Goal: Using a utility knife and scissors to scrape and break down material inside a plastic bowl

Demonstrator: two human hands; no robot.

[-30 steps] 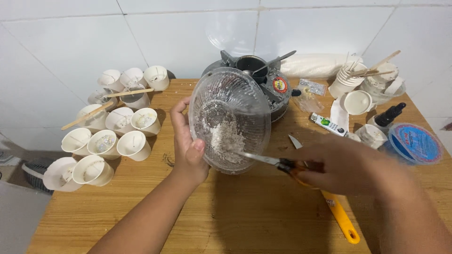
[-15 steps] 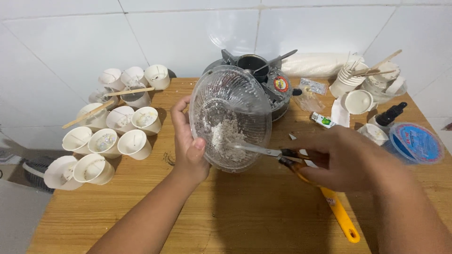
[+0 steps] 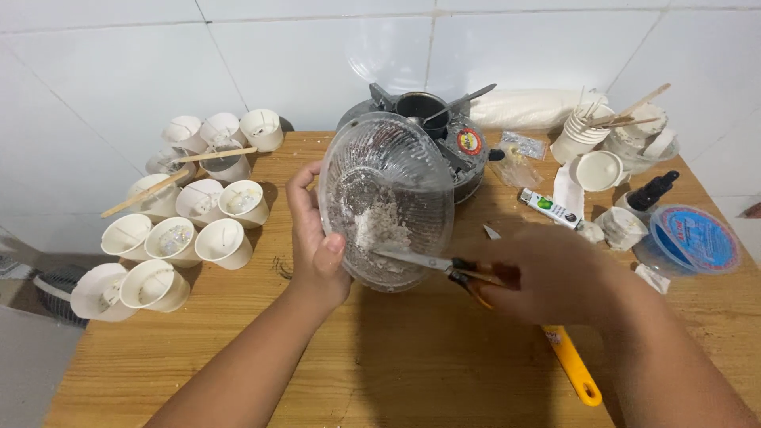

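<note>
Wooden table (image 3: 412, 372), glass bowl (image 3: 386, 198) tilted as before, scissors (image 3: 444, 265) shifted lower

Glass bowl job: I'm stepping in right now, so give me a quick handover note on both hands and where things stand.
Left hand: grips the tilted glass bowl by its rim, above the wooden table.
Right hand: holds scissors, blades inside the bowl against the white residue.
Nearby: white paper cups clustered at left; dark pot behind the bowl.
Done: parts of the bowl look bare.
Left: a white crust and loose clumps remain inside.
</note>
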